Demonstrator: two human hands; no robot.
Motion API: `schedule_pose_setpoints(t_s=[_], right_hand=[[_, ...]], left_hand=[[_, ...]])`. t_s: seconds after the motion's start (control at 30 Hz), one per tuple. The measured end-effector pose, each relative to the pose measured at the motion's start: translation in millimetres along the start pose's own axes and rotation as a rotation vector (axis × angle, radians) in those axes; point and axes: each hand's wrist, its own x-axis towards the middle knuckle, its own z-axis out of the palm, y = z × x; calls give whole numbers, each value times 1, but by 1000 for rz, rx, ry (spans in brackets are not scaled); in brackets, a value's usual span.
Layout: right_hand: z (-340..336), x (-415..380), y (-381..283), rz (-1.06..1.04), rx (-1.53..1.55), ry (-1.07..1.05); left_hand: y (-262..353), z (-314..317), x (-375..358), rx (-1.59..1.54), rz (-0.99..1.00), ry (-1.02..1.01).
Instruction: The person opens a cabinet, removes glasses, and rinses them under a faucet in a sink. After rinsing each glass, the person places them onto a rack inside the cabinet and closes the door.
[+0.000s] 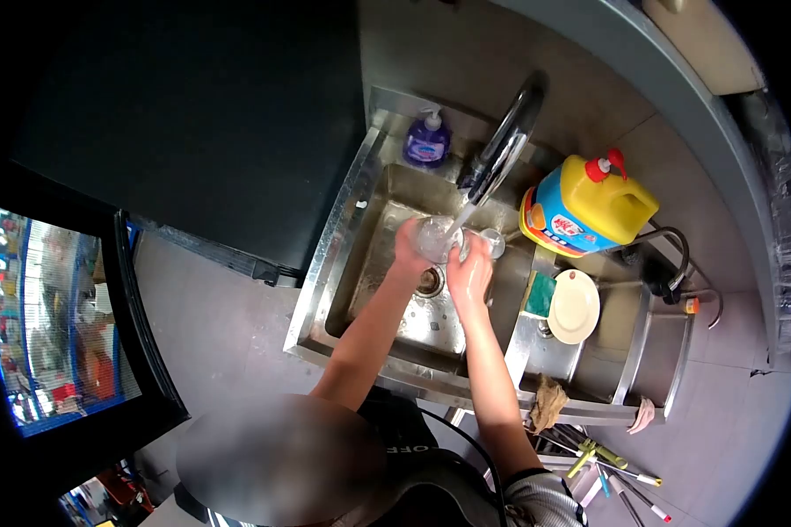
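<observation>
Under the running tap (505, 145), a clear glass or plastic vessel (438, 239) is held over the left sink basin (365, 263). My left hand (409, 246) is closed round the left side of this vessel. My right hand (471, 272) is at its right side, fingers curled, with a second small clear round piece (494, 242) at its fingertips. Water from the spout falls onto the vessel between my hands. The drain (430, 282) shows below them.
A purple soap bottle (427, 140) stands behind the basin. A large yellow detergent jug (589, 206) is right of the tap. Farther right are a green sponge (539, 295), a cream plate (575, 306) and a brown cloth (548, 403) on the sink's front edge.
</observation>
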Motion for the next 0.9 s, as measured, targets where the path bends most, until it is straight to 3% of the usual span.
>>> schedule_pose_setpoints(t_s=[0.03, 0.1, 0.17, 0.23, 0.33, 0.43, 0.47, 0.6, 0.63, 0.7, 0.73, 0.8, 0.87, 0.9], right_hand=[[4, 3, 0, -52, 53, -32], [15, 3, 5, -151, 155, -113], [35, 9, 1, 173, 321, -512], [58, 23, 6, 384, 473, -842], [124, 19, 35, -805, -690, -1092], [163, -13, 74, -477, -310, -935], [78, 26, 7, -484, -368, -1154], [73, 29, 8, -296, -125, -1120], [85, 23, 13, -152, -27, -1055], [109, 13, 23, 130, 157, -913], [120, 20, 28, -35, -108, -1008], [161, 2, 52, 194, 118, -959], [158, -4, 55, 111, 144, -948], [131, 2, 45, -94, 57, -963]], left_hand=[[2, 8, 4, -53, 25, 34], [4, -18, 14, 310, 164, -65], [8, -25, 14, -22, -7, 20], [-1, -34, 20, -111, 37, 58], [-5, -34, 17, -114, 63, 216], [-3, -31, 10, -8, 56, 395], [-5, -54, 22, 17, 49, 464], [1, -30, 20, 275, 105, 768], [2, -30, 24, 328, 118, 867], [-1, -40, 34, 119, 121, 601], [-2, -46, 38, 15, 124, 470], [1, -39, 33, 46, 115, 483], [2, -40, 29, 89, 71, 505], [5, -44, 29, 112, 38, 519]])
